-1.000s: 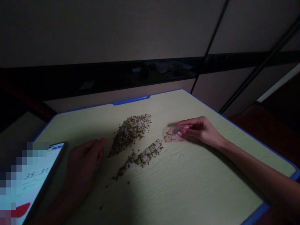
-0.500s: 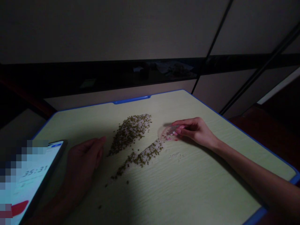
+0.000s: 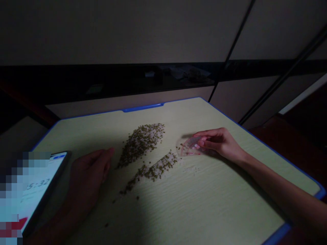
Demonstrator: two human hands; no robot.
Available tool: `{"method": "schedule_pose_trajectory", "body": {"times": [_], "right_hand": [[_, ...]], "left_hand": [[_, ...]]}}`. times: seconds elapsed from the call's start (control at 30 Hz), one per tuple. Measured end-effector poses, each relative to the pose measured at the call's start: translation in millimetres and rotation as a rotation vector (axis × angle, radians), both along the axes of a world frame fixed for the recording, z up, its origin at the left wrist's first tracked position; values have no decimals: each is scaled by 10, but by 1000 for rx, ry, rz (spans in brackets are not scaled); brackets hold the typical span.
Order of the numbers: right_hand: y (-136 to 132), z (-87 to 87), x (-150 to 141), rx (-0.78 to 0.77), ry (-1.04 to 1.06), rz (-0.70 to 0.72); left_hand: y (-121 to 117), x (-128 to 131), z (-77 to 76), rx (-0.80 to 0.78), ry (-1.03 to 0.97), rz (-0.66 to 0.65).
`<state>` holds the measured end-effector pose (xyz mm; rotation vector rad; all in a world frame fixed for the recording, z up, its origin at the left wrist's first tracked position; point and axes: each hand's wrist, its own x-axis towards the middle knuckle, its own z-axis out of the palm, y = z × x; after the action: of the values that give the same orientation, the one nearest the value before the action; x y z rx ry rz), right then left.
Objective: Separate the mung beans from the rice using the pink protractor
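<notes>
My right hand (image 3: 217,141) pinches a clear protractor (image 3: 187,148) with reddish markings, held low over the table at the right of the grains. A few dark green grains show at its left edge. To its left lies a narrow strip of mixed green beans and white rice (image 3: 159,168). Behind that strip is a larger heap of the same green and white grains (image 3: 143,141). My left hand (image 3: 89,170) rests on the table left of the heap, its fingers curled together; whether anything is in them is hidden.
A phone (image 3: 43,187) showing a timer lies at the left edge, partly blurred out. A few white grains (image 3: 191,169) lie in front of the protractor. The pale tabletop (image 3: 204,204) has a blue rim. Dark cabinet panels (image 3: 114,34) stand behind it.
My right hand moved the protractor left toward the strip, then back right. A few green grains now show by its left edge. My left hand has stayed nearly in place.
</notes>
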<state>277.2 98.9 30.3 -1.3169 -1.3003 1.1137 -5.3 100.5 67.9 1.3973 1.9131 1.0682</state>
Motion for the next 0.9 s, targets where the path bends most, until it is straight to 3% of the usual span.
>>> {"method": "schedule_pose_trajectory", "body": {"times": [0.37,0.9], "right_hand": [[-24,-14,31,22,-46,65],[-35,-39,41,-13,61,161]], "left_hand": [[-7,3,-1,2,8,10],[-26,36,31,-41,-3,27]]}}
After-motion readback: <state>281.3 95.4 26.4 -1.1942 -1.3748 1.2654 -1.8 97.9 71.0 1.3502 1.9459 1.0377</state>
